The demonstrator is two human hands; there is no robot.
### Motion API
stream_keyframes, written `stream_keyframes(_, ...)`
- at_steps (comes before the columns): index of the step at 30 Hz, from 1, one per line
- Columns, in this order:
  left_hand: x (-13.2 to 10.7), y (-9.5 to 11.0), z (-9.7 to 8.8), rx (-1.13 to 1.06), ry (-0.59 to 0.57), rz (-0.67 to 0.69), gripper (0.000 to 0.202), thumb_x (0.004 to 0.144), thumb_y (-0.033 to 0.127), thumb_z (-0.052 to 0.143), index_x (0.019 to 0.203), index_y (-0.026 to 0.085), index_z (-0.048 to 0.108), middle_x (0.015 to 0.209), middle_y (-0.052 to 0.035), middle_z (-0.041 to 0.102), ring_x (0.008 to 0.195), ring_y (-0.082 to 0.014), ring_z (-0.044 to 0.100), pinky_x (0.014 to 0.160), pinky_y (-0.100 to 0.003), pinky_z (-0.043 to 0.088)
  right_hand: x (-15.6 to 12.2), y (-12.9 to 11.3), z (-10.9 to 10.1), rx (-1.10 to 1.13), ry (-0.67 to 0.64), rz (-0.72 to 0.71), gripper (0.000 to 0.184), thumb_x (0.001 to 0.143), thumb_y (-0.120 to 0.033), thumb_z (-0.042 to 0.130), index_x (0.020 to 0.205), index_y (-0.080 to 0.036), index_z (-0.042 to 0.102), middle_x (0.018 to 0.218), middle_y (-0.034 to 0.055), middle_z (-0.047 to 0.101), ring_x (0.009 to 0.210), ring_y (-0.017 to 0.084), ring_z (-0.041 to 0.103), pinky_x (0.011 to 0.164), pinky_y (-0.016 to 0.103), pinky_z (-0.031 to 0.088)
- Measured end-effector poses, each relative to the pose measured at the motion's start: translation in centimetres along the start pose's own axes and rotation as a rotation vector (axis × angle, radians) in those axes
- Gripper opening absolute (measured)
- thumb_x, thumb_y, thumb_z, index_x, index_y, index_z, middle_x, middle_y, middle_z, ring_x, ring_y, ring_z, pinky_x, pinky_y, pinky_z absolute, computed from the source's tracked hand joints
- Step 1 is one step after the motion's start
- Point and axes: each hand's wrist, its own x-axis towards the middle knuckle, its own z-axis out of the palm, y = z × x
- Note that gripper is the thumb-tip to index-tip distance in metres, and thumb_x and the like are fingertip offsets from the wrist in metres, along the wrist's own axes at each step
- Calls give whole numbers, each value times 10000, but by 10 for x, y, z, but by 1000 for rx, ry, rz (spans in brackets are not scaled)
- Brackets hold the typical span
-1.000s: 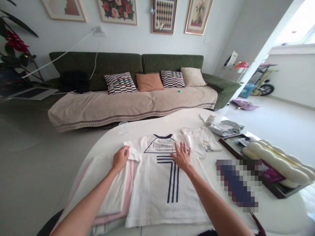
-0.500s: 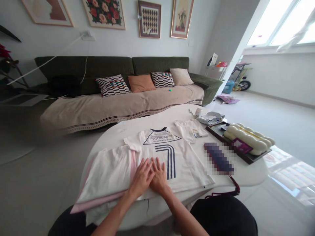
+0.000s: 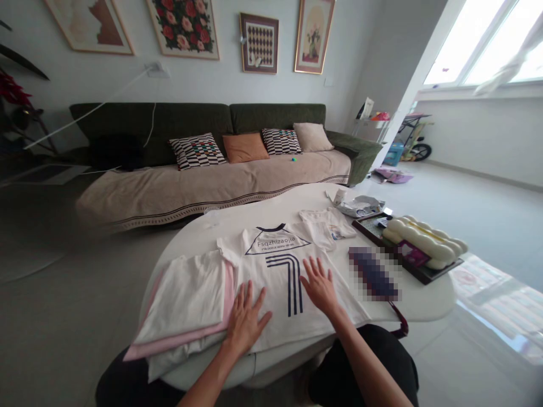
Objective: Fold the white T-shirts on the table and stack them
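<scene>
A white T-shirt (image 3: 271, 277) with dark lettering and a striped number lies spread on the white table (image 3: 186, 232), its dark collar pointing away from me. My left hand (image 3: 246, 317) rests on the shirt's lower left part, fingers spread. My right hand (image 3: 319, 285) lies on the shirt to the right of the number, also with fingers apart. Left of the shirt is a stack of white and pink clothes (image 3: 186, 294), which overhangs the near table edge. Another white garment (image 3: 331, 223) with a small print lies beyond the shirt's right sleeve.
On the right stand a dark tray (image 3: 432, 277) bearing a cream bubble-shaped object (image 3: 424, 240), a silver plastic packet (image 3: 362, 204), and a blurred dark item (image 3: 373, 274) with a strap. Behind the table is a green sofa (image 3: 190, 124) with cushions.
My hands, close together on the middle of the shirt before, have moved apart. The right hand has slid to the right across the number, and the left hand sits slightly lower.
</scene>
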Motion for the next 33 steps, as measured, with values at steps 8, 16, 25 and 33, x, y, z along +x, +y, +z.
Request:
stream_keyframes(8,0,5,-3,47,11,-34,691,840,604,434,1437,271,336,1520,-105,277,1382,-385,225,1065,-529,319,-7,57,25,-84,40,124,564,945,-532,265,1469,-336,187,1555,2,192,1434,265,62,1093,553,171)
stream_keyframes(16,-4,25,-17,70,-112,-103,768,784,617,499,1420,199,389,1504,-182,276,1368,-430,224,1052,-562,309,-1,63,10,-53,5,103,540,941,-504,330,1451,-352,241,1546,-14,216,1430,263,107,1092,554,188)
stream_keyframes(25,87,4,-69,163,-186,-166,269,899,319,468,1058,205,652,1050,-90,663,1051,-257,586,909,-421,450,-53,-82,3,93,-38,-253,574,906,-396,452,1446,-268,305,1532,3,229,1411,180,206,1097,354,296)
stream_keyframes(33,141,-95,-89,150,-157,-639,381,888,390,542,1193,161,541,1242,-101,546,1106,-250,541,928,-493,447,-95,-118,55,464,-25,-399,555,914,-440,428,1440,-347,276,1519,9,220,1409,258,179,1106,568,202)
